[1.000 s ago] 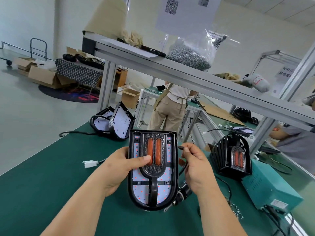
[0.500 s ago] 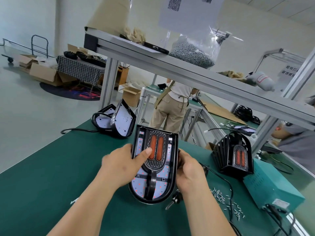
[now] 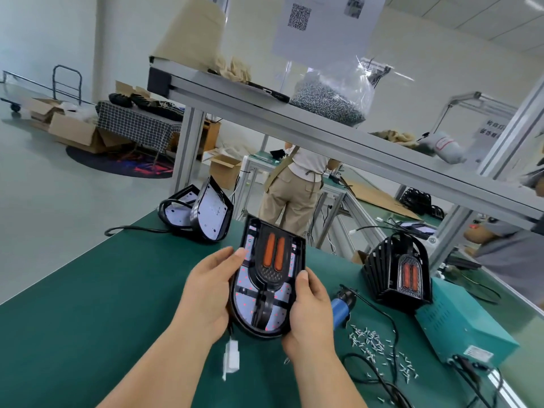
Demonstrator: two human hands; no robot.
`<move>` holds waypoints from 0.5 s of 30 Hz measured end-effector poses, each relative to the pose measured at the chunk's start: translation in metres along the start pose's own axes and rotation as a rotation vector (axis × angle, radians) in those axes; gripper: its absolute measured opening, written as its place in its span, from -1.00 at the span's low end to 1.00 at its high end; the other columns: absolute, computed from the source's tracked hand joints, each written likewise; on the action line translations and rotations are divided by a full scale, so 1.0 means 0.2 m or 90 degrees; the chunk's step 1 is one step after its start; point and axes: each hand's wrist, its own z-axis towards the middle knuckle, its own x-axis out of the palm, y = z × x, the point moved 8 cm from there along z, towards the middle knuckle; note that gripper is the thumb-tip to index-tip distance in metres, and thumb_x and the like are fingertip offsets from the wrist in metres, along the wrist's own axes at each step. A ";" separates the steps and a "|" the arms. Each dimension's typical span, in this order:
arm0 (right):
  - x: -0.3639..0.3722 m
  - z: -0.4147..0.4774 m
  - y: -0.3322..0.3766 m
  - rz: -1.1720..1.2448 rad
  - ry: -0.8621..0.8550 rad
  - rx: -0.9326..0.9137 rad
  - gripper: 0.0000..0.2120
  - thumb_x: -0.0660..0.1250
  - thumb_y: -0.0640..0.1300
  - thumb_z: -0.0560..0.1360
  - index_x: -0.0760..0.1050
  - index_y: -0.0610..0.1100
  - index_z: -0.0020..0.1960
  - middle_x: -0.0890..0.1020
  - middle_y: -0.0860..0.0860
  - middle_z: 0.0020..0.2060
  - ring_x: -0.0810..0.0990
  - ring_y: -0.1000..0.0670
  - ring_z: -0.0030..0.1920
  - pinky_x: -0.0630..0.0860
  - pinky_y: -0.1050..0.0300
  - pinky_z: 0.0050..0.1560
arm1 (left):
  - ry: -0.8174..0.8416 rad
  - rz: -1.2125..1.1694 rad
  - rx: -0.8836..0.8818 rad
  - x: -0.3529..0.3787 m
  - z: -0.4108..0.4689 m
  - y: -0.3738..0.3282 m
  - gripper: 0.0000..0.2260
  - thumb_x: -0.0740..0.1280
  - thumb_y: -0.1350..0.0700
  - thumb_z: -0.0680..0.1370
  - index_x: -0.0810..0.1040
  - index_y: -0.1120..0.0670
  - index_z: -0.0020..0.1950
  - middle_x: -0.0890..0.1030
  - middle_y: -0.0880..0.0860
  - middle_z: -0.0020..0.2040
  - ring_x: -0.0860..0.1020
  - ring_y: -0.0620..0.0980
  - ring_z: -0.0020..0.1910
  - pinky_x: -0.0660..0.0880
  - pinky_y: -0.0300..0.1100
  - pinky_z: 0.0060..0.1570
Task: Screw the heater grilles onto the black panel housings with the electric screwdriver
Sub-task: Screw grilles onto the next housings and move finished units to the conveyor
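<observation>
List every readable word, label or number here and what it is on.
No text is legible.
Hanging paper sheet: QR code, other print too small.
Sign at right: Chinese characters, too blurred.
Label on teal power box: too small.
White bag: red marking, unreadable.

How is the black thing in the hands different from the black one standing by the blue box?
The held panel is gripped by the left hand and right hand; the standing unit sits untouched on the green table. The held panel shows a white board with red dots; the standing unit has black slats. Both have two orange bars.
</observation>
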 end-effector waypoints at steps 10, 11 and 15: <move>-0.02 0.01 0.16 0.077 -0.105 -0.088 -0.82 0.18 -0.14 0.68 0.54 -0.11 0.16 0.67 -0.09 0.12 0.65 -0.11 0.10 0.53 -0.13 0.28 | 0.069 0.291 -0.208 0.04 -0.13 0.24 -0.63 0.20 -0.20 0.62 0.56 0.00 0.25 0.65 -0.03 0.17 0.59 -0.08 0.04 0.40 -0.02 0.09; -0.02 0.01 0.15 0.073 -0.095 -0.083 -0.82 0.18 -0.14 0.68 0.55 -0.10 0.15 0.68 -0.07 0.11 0.65 -0.08 0.07 0.54 -0.12 0.26 | 0.070 0.202 -0.211 0.06 -0.12 0.23 -0.68 0.22 -0.08 0.64 0.57 0.05 0.27 0.67 0.02 0.17 0.60 -0.04 0.02 0.41 -0.04 0.05; 0.00 -0.03 0.07 0.028 -0.024 -0.036 -0.77 0.19 -0.15 0.68 0.57 -0.17 0.20 0.74 -0.05 0.00 0.71 -0.06 -0.03 0.60 -0.11 0.15 | 0.098 -0.123 -0.166 0.07 -0.05 0.15 -0.59 0.24 0.22 0.52 0.47 0.30 0.36 0.64 0.27 0.18 0.61 0.26 0.19 0.53 0.09 0.13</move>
